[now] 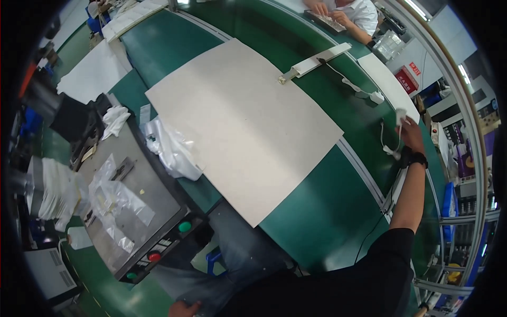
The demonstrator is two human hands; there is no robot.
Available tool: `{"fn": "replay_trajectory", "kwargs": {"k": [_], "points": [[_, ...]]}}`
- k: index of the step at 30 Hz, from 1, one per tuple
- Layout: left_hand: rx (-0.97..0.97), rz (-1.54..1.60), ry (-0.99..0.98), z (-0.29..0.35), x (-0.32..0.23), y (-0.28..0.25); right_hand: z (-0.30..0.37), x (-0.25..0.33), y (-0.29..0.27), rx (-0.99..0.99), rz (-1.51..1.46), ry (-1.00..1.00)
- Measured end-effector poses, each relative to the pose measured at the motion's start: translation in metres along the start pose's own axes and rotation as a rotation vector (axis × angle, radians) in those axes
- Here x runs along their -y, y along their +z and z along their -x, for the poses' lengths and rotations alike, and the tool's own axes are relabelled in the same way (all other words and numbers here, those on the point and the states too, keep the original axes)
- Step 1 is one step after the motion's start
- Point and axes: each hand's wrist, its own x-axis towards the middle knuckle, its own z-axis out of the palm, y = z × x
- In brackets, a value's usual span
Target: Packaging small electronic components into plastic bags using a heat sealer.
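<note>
At the far right, my right hand (411, 133) is closed on a small white adapter (401, 114), which is slightly blurred. A white cable with a white end piece (391, 152) hangs beside that hand, over the green conveyor belt (332, 182). My left hand (184, 309) is low at the bottom edge, by my leg; most of its fingers are cut off, so its grip is unclear. Farther along the belt lies another white adapter (377, 97) on a cable, near a long white strip-shaped piece (322, 59). A large pale board (243, 127) covers the middle of the belt.
On the left stands a grey machine table (174, 208) with green and red buttons and crumpled clear plastic (113, 198) on top. A plastic bag (171, 150) touches the board's left edge. Across the belt, a person's hands (330, 15) hold a tray. Metal frame posts (478, 158) rise at right.
</note>
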Motion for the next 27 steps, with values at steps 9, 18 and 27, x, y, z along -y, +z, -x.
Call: {"fn": "replay_trajectory", "kwargs": {"k": [9, 18, 27], "points": [[-0.197, -0.147, 0.134, 0.002, 0.050, 0.014, 0.247, 0.261, 0.180, 0.468, -0.361, -0.453], [-1.097, 0.118, 0.956, 0.025, -0.065, -0.085, 0.409, 0.322, 0.338, 1.292, -0.128, -0.621], [-1.463, 0.377, 1.020, 0.032, -0.057, -0.120, 0.442, 0.373, 0.597, 1.098, -0.457, -0.647]]}}
